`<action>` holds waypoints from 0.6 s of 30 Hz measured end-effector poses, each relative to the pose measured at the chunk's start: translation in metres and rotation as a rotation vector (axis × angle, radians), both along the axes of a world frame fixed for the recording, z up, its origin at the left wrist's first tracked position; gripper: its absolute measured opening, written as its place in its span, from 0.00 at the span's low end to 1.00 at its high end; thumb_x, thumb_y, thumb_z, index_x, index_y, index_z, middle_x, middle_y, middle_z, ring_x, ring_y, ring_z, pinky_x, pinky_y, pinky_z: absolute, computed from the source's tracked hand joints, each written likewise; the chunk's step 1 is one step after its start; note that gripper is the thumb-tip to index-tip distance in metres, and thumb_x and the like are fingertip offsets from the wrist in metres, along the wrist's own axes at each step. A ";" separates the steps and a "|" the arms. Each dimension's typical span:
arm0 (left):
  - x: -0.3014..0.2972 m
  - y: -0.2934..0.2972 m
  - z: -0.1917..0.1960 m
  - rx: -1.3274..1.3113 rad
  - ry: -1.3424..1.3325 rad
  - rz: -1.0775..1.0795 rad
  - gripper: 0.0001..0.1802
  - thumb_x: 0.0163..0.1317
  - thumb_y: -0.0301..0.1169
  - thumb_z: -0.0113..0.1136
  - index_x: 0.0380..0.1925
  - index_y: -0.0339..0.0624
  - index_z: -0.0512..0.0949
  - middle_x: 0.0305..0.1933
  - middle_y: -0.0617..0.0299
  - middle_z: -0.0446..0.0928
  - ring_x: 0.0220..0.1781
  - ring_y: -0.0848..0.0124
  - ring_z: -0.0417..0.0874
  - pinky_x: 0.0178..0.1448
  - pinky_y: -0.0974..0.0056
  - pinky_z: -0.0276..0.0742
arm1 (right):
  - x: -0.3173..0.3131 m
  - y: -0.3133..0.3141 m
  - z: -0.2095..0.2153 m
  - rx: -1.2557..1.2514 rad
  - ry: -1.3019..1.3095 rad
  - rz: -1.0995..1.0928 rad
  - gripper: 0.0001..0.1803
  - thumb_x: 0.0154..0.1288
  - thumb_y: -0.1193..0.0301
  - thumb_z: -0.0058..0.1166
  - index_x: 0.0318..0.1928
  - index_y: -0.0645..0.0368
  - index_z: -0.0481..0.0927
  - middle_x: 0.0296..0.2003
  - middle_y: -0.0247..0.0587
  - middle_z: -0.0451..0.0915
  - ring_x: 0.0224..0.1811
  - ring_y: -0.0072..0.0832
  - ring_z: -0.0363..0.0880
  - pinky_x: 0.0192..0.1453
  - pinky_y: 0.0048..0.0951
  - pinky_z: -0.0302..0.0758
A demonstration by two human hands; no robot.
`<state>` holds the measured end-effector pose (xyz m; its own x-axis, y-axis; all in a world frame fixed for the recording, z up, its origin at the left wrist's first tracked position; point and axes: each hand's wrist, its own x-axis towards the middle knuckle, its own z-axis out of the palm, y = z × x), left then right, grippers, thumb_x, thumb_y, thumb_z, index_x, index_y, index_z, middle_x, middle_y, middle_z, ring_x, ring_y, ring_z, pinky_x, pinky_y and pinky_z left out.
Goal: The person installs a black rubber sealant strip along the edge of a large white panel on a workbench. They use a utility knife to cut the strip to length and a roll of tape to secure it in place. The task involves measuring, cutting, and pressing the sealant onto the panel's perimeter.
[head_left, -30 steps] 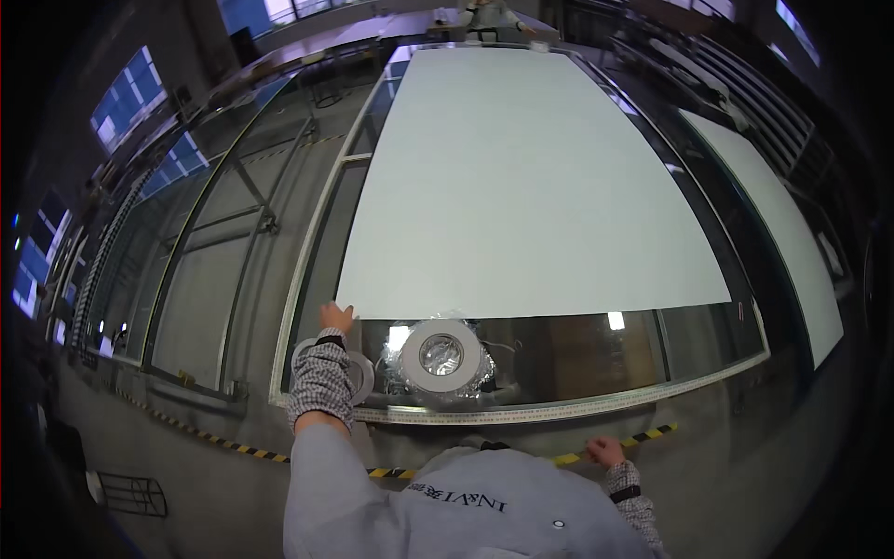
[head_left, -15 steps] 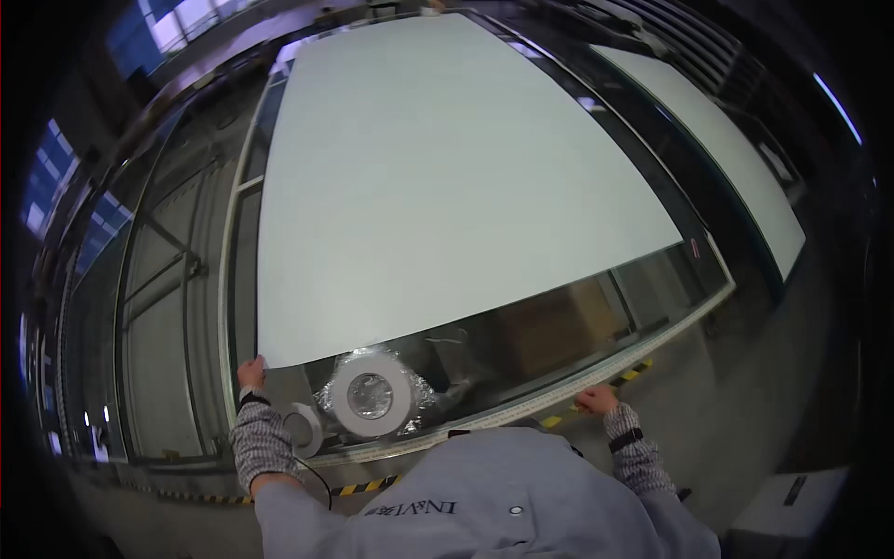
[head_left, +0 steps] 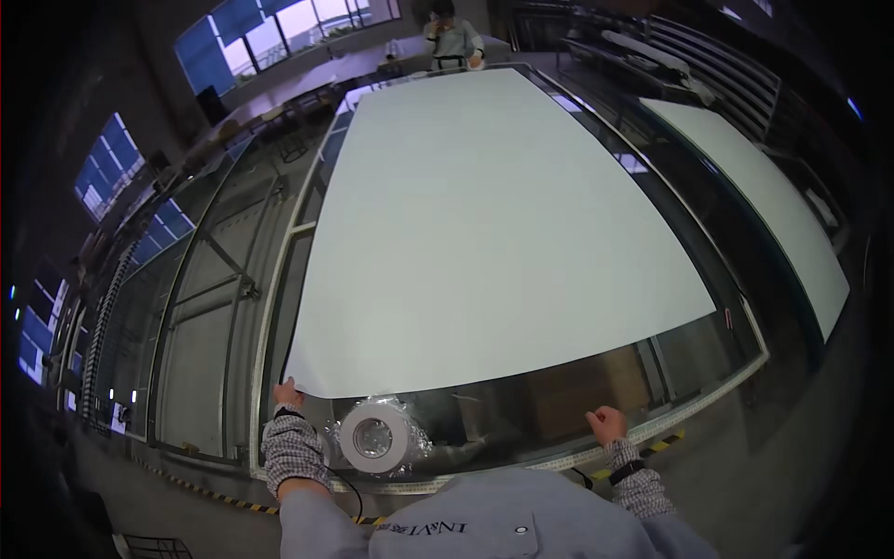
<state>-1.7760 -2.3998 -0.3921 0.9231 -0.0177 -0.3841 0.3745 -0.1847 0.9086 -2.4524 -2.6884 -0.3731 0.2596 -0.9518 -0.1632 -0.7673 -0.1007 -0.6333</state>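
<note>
A large white sheet [head_left: 503, 233] covers most of the long glass-topped table [head_left: 521, 419]. Its near left corner is pinched in my left hand [head_left: 289, 393], and the sheet curves up slightly there. My right hand [head_left: 607, 424], fingers curled in, hovers over the glass near the front edge, apart from the sheet; nothing shows in it. Between my hands, closer to the left one, a wide white ring-shaped roll [head_left: 374, 438] lies flat on crinkled clear plastic wrap [head_left: 419, 438].
Someone in light clothing [head_left: 453, 42] stands at the table's far end. Another white panel [head_left: 764, 196] lies to the right. On the left is a glass-topped metal frame [head_left: 209, 317]. Yellow-black floor tape [head_left: 666, 442] runs below the front edge.
My view has tilted up, bringing the far person into sight. My right hand has lifted from the table's front edge to over the glass. The sheet's left corner now curls more.
</note>
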 end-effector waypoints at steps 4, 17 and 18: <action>-0.016 -0.013 0.006 -0.165 0.041 0.162 0.15 0.59 0.31 0.55 0.43 0.37 0.66 0.28 0.57 0.72 0.22 0.65 0.77 0.18 0.63 0.72 | 0.008 0.005 -0.009 -0.144 0.103 -0.123 0.19 0.52 0.57 0.58 0.17 0.59 0.74 0.17 0.43 0.74 0.21 0.41 0.73 0.28 0.41 0.69; 0.003 -0.023 0.037 0.259 -0.319 0.216 0.26 0.55 0.33 0.60 0.51 0.33 0.66 0.50 0.46 0.71 0.44 0.57 0.77 0.47 0.58 0.74 | -0.037 -0.056 0.006 0.362 -0.302 -0.033 0.12 0.59 0.70 0.53 0.25 0.67 0.78 0.17 0.43 0.77 0.15 0.25 0.75 0.20 0.28 0.75; 0.006 -0.021 0.038 0.303 -0.369 0.197 0.25 0.54 0.33 0.60 0.50 0.33 0.67 0.49 0.46 0.72 0.44 0.56 0.77 0.47 0.58 0.74 | -0.043 -0.065 0.006 0.362 -0.263 -0.045 0.11 0.59 0.70 0.53 0.25 0.67 0.78 0.17 0.43 0.77 0.15 0.24 0.75 0.20 0.28 0.75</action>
<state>-1.7700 -2.4210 -0.3544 0.9728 0.2316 0.0067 0.0934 -0.4181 0.9036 -2.4953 -2.7529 -0.3674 0.2964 -0.8568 -0.4219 -0.5743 0.1930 -0.7955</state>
